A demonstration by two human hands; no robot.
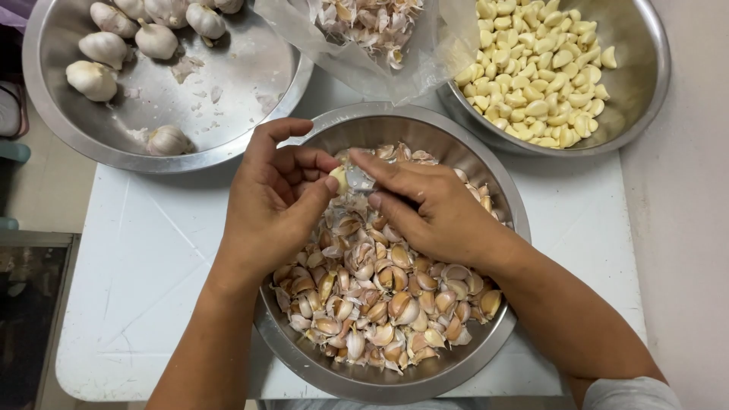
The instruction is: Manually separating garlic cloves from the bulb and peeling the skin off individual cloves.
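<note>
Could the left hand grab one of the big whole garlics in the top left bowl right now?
Probably not right away. The left hand is busy holding a garlic clove. Nothing blocks the way to the whole garlics, though, so it could reach once it lets go.

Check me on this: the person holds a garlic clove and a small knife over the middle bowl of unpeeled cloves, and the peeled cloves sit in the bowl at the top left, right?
Not quite. The head view shows the peeled cloves in the top right bowl; the top left bowl holds whole garlic bulbs. The rest stands: left hand on a garlic clove, right hand with the small knife, over the middle bowl.
</note>
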